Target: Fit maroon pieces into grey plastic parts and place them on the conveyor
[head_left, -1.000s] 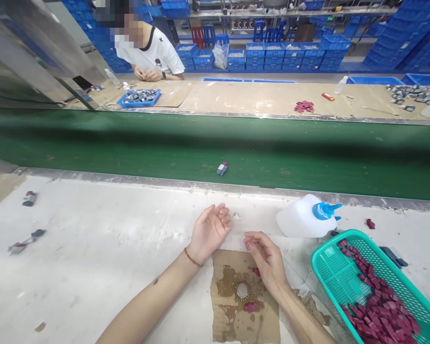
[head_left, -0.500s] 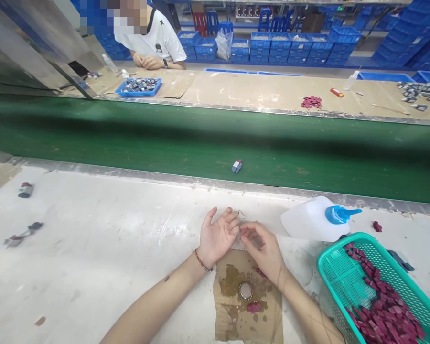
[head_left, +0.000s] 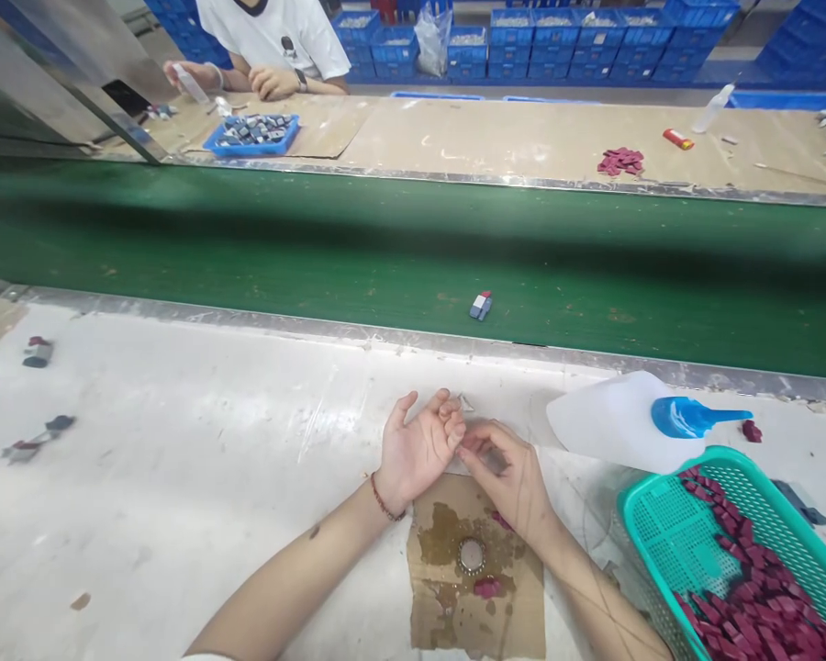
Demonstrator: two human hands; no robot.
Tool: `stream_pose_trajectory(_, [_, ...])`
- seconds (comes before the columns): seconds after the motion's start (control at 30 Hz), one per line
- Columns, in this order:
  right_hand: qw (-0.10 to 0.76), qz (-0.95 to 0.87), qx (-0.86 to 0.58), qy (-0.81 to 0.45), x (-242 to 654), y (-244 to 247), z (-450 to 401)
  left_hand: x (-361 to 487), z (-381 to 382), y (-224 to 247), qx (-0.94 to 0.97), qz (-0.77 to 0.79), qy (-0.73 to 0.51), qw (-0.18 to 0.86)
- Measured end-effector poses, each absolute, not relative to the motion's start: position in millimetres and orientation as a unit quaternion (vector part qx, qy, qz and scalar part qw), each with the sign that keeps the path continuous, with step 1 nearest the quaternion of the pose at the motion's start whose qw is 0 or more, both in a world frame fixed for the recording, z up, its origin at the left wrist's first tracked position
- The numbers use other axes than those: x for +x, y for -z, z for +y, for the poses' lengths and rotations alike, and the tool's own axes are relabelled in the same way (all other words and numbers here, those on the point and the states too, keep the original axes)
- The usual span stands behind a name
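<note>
Your left hand [head_left: 418, 450] is palm up, thumb spread and fingers loosely curled; nothing shows on the palm. Your right hand [head_left: 516, 477] meets it at the fingertips, with thumb and forefinger drawn together in a near pinch. You can't tell from this view whether a small thing sits between them.

Just below your hands, a stained piece of cardboard [head_left: 478, 629] lies on the white bench [head_left: 213, 404]. On it are a round cap [head_left: 472, 555] with a ridged edge and, just below that, a dark red piece [head_left: 486, 588]. Another red piece [head_left: 501, 520] is partly hidden by your right hand.

To the right of your right forearm stands a green basket [head_left: 675, 532] holding a heap of red pieces [head_left: 764, 592]. Above it, a white bottle [head_left: 612, 422] with a blue nozzle [head_left: 681, 418] lies on its side. Beyond your hands, a small grey, white and red block [head_left: 481, 306] rests on the green belt [head_left: 317, 248]. Across the belt, a co-worker [head_left: 275, 41] sits behind a blue tray [head_left: 213, 145] of similar blocks.
</note>
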State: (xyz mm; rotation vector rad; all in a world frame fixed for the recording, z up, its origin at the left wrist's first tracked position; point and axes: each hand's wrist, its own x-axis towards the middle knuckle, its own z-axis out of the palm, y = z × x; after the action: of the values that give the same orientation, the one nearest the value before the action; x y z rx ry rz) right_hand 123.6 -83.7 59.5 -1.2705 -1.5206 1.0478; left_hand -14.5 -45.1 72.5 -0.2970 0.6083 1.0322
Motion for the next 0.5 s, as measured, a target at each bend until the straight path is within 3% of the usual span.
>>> stream_pose_trajectory(0.5, [0.433,-0.611,-0.523,-0.408,122.9,-61.0,-85.3,-11.1,-45.6,-76.2,-0.100,0.296,-0.490,0.814])
